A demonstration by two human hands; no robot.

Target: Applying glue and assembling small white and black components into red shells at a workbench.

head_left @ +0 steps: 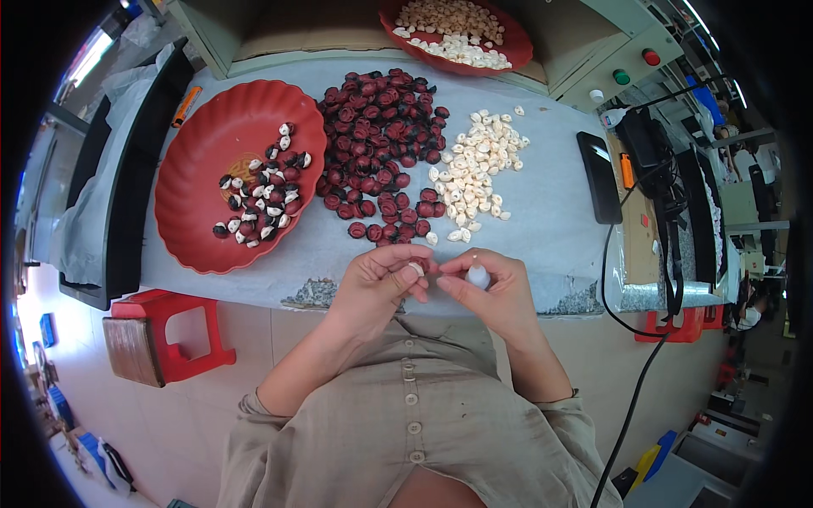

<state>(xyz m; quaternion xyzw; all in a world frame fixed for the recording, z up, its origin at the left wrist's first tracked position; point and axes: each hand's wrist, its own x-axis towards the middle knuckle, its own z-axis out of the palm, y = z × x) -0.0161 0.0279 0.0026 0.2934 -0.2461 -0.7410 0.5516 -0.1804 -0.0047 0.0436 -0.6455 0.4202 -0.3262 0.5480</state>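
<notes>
1. Your left hand (378, 279) was curled at the near edge of the table (559, 212), thumb and fingers pinched around a small pale seed (417, 269).
2. Your right hand (491, 284) sat just beside it, fingertips nearly touching the left, and gripped a small white tool (478, 276); what kind of tool it was, you could not tell from this view.
3. That pale seed was right between your two hands, above the table's front rim and close to your chest.
4. Straight ahead of your hands lay a heap of dark red shells (377, 144), spreading across the middle of the table.
5. Just right of that heap sat a looser pile of cream kernels (476, 173), touching the red heap along its edge.
6. Off to your left was a big red scalloped plate (199, 169) holding a scatter of dark-and-white pieces (262, 199).
7. At the far side, a second red plate (517, 52) carried more pale kernels.
8. A black phone (599, 176) lay flat on the table's right side, well apart from your hands.
9. A black cable (631, 339) trailed down off the right edge.
10. Below the table on your left stood a red stool (182, 334).
</notes>
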